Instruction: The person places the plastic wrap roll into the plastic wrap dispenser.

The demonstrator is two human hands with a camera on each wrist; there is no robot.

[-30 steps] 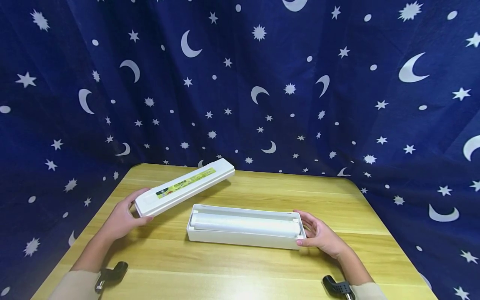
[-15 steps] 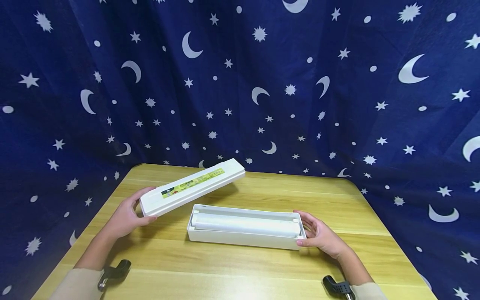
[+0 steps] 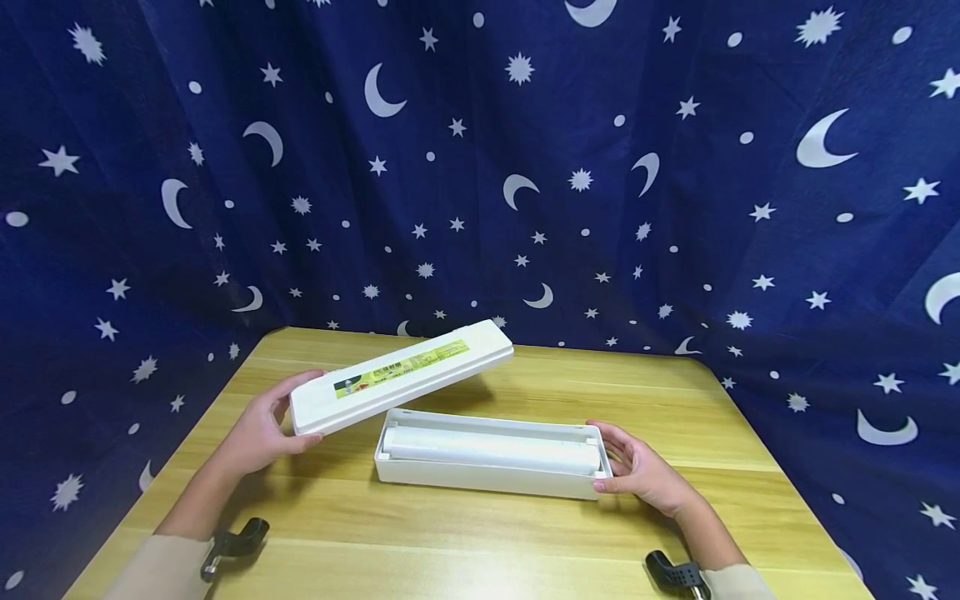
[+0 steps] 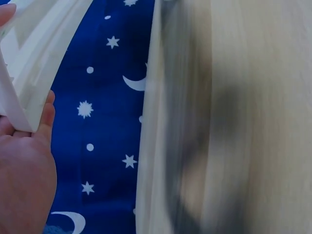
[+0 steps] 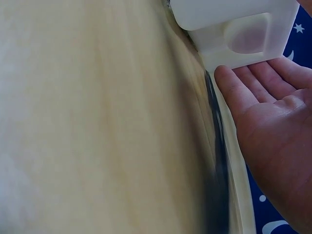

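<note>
My left hand (image 3: 262,429) grips the left end of a long white lid (image 3: 401,379), thumb at its front corner. The lid bears a yellow-green label and is held tilted, its right end higher and farther back. In the left wrist view, the hollow underside of the lid (image 4: 48,53) shows above the palm. An uncovered white plastic wrap box (image 3: 487,481) stands on the table with a whitish roll (image 3: 491,450) lying in it. My right hand (image 3: 648,475) holds the box's right end, thumb at the front corner and fingers behind; in the right wrist view they meet the end wall (image 5: 214,14).
A light wooden table (image 3: 480,550) lies under everything. Behind and beside it hangs a dark blue curtain (image 3: 480,183) with moons and stars. Black camera mounts (image 3: 243,540) sit at both wrists.
My left hand has carried the lid to the right, so its right end now overhangs the area behind the box. The right hand and the box have stayed put.
</note>
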